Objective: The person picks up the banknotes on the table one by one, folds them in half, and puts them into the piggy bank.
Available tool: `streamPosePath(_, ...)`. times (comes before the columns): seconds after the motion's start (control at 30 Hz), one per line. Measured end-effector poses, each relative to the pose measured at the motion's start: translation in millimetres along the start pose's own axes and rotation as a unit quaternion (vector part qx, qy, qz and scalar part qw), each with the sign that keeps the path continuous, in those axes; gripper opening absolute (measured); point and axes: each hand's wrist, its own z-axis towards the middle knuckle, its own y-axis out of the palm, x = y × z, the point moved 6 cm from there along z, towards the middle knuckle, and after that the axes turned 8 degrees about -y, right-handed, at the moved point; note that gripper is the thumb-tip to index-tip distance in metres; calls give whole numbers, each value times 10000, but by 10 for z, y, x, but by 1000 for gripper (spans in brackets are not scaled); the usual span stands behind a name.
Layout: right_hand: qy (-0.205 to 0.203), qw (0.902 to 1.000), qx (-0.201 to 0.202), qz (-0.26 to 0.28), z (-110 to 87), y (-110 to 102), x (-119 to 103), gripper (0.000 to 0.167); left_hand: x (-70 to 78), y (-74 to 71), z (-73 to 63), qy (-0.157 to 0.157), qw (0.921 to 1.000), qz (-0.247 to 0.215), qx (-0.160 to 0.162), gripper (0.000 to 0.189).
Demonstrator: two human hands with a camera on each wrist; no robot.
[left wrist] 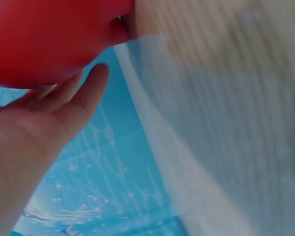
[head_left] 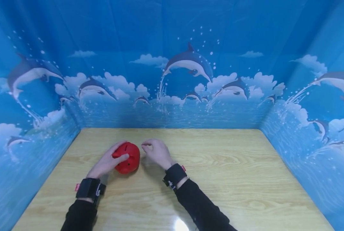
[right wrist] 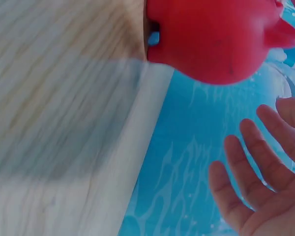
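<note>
A red piggy bank (head_left: 130, 159) with a dark slot in its top stands on the wooden table. My left hand (head_left: 108, 161) grips it from the left, the thumb lying over its upper side and the other fingers round the far side. In the left wrist view those fingers (left wrist: 91, 91) reach along its rounded body (left wrist: 49, 39). Just right of the piggy bank, apart from it, my right hand (head_left: 158, 153) hovers with thumb and forefinger close together. The right wrist view shows its fingers (right wrist: 258, 172) loosely extended, and no object is visible between them.
The light wood-grain table (head_left: 232, 179) extends to the right and toward the front. A blue curtain (head_left: 172, 112) printed with dolphins and clouds encloses its back and both sides. Dark bands with small devices (head_left: 175, 175) sit on both wrists.
</note>
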Motion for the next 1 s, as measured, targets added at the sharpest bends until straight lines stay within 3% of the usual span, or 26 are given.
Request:
streamPosePath(0.23, 32, 9996, -188, -211, -106, -83, 131, 28, 163, -24, -31, 264, 9942, 826, 639, 87)
streamPosePath(0.4, 163, 9990, -309, -277, -234, -174, 226, 33, 312, -25, -90, 292, 9841, 1333, 1134, 86)
streamPosePath(0.6, 360, 9983, -234, -399, -359, -331, 385, 37, 603, 4, -163, 856, 9668, 1627, 1778, 73)
streamPosePath(0.83, 269, 9977, -160, -607, -422, -465, 491, 40, 831, 176, -133, 1026, 9642, 1661, 1794, 73)
streamPosePath(1.0, 307, 9970, -50, -709, -474, -563, 535, 40, 974, 310, -133, 1410, 9558, 1782, 1867, 68)
